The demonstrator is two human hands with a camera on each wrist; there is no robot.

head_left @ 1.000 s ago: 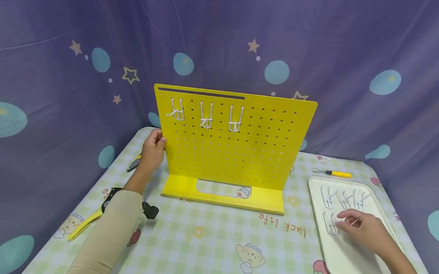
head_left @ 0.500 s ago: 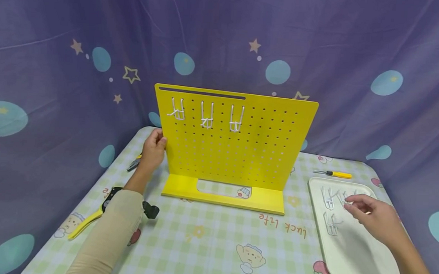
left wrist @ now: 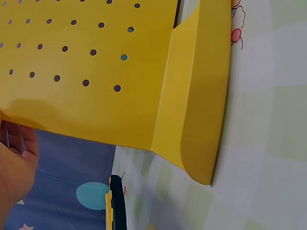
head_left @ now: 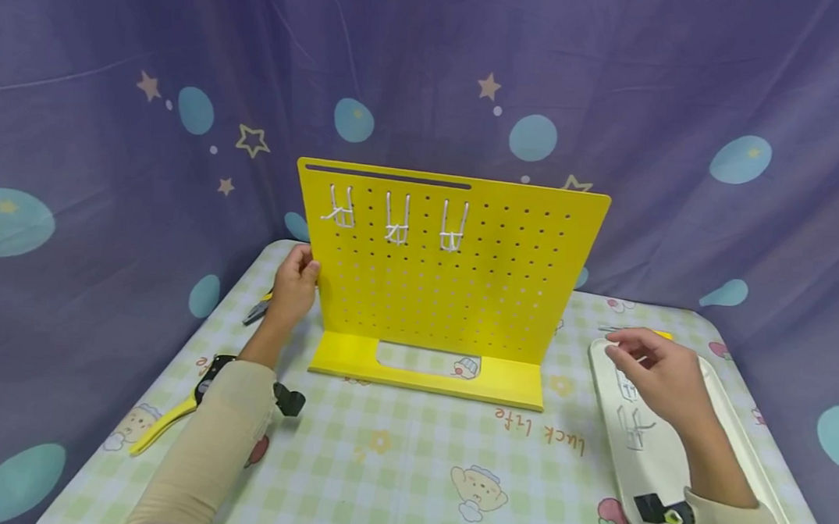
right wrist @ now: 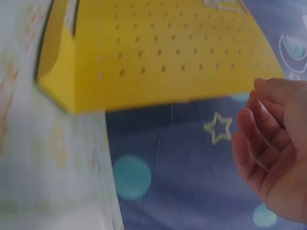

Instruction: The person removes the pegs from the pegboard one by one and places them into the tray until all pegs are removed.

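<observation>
My left hand (head_left: pixel 295 288) grips the yellow pegboard (head_left: pixel 432 294) by its left edge; board upright, long axis left-right. My right hand (head_left: pixel 661 374), fingers loosely bent, nothing visible in them, hovers over the tray (head_left: pixel 652 479), nearest its white hooks (head_left: pixel 634 438), board off leftward.

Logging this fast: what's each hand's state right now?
Left hand: holding the board by its left edge.
Right hand: open, fingers loosely bent, nothing visible in it.
</observation>
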